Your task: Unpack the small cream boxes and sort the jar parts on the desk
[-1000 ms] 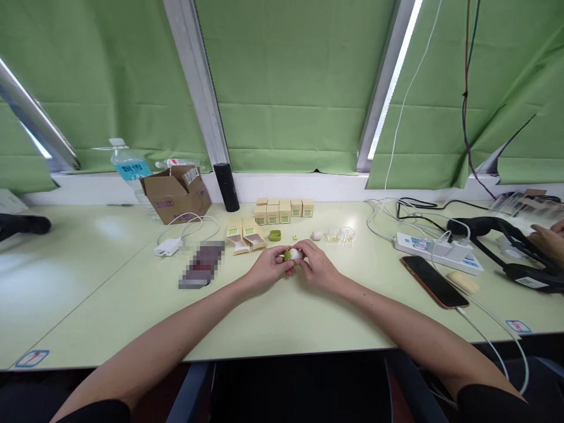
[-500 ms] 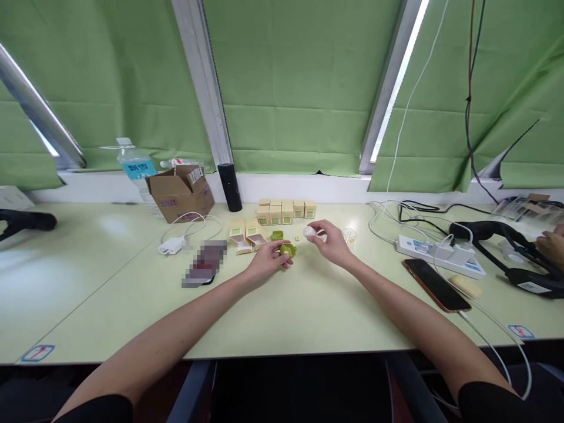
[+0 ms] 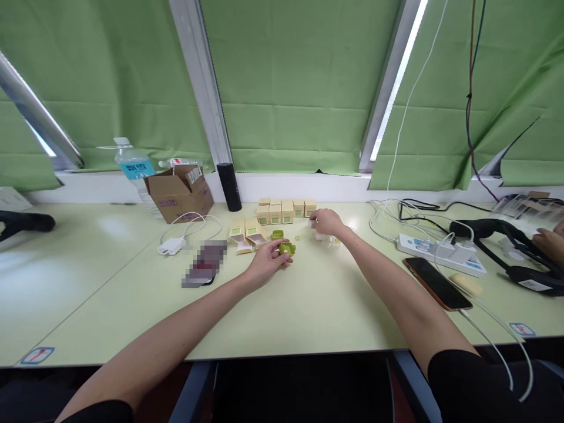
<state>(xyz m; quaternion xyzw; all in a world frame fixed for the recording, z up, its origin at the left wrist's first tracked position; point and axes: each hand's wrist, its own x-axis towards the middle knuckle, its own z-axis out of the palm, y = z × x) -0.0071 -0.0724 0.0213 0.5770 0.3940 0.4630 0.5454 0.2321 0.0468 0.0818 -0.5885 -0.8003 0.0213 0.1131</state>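
Between the fingers and thumb of my left hand (image 3: 268,261) is a small green cup-like piece (image 3: 288,249) with a wavy rim, held just over the table. My right hand (image 3: 328,222) is farther out to the right, fingers bent downward and closed at a small white round piece (image 3: 312,224), which they mostly cover. Under my right wrist lies a clear plastic piece (image 3: 335,239), partly hidden. A green square piece (image 3: 277,234) and a tiny yellow bit (image 3: 297,238) sit beyond my left hand.
Several small yellow boxes (image 3: 287,212) stand in rows at the back; two opened boxes (image 3: 238,236) lie nearer. Around them are a carton (image 3: 180,197), black cylinder (image 3: 230,187), blurred phone (image 3: 205,263), power strip (image 3: 440,255) and another phone (image 3: 436,284). Another person's hand (image 3: 550,244) is at far right.
My right hand has moved away from me and turned over, with the white round piece now mostly covered by its fingers. My left hand stays nearly still with the green cup-like piece.
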